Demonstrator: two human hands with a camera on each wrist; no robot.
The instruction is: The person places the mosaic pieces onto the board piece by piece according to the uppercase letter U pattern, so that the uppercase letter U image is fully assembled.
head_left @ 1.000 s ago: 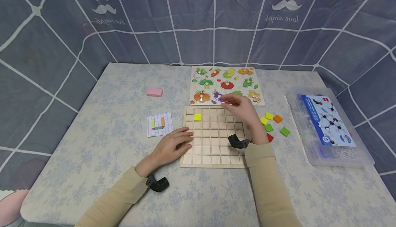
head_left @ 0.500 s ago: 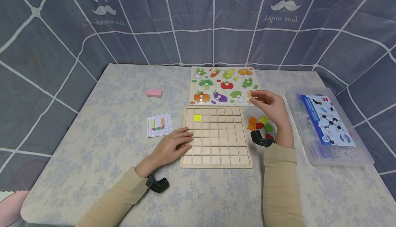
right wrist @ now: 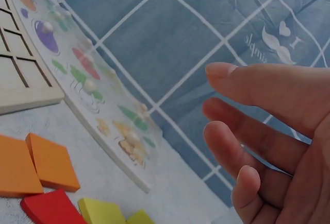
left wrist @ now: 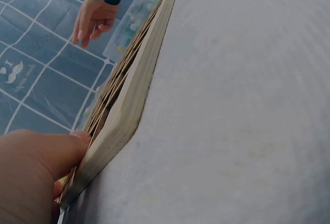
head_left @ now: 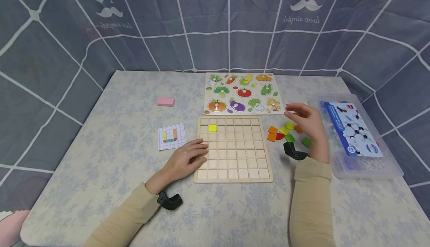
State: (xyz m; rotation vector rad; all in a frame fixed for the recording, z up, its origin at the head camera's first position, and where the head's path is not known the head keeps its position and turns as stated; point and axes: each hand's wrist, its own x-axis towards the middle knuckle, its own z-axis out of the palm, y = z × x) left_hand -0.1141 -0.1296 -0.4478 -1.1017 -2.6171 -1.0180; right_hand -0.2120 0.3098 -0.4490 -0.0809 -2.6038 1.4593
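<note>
A wooden grid board (head_left: 234,183) lies mid-table, with one yellow square tile (head_left: 212,128) in a cell near its upper left. My left hand (head_left: 184,160) rests at the board's left edge, fingertips over the rim; the left wrist view shows the thumb (left wrist: 67,152) touching the edge. To the right of the board, my right hand (head_left: 307,122) hovers above loose tiles, fingers loosely bent and nothing between them. Those tiles include orange ones (right wrist: 52,162), a red one (head_left: 280,136), yellow ones (head_left: 284,130) and green ones (head_left: 289,138). The right hand partly hides the pile.
Behind the board lies a vegetable knob puzzle (head_left: 244,92). A pattern card (head_left: 171,136) with a coloured U shape is left of the board, and a pink block (head_left: 166,101) lies farther back. At the right stands a clear plastic box (head_left: 366,168) with a blue-and-white leaflet on top.
My right hand has moved right, from over the board's back edge to above the loose tiles. The left hand has stayed on the board's edge. The yellow tile keeps its cell.
</note>
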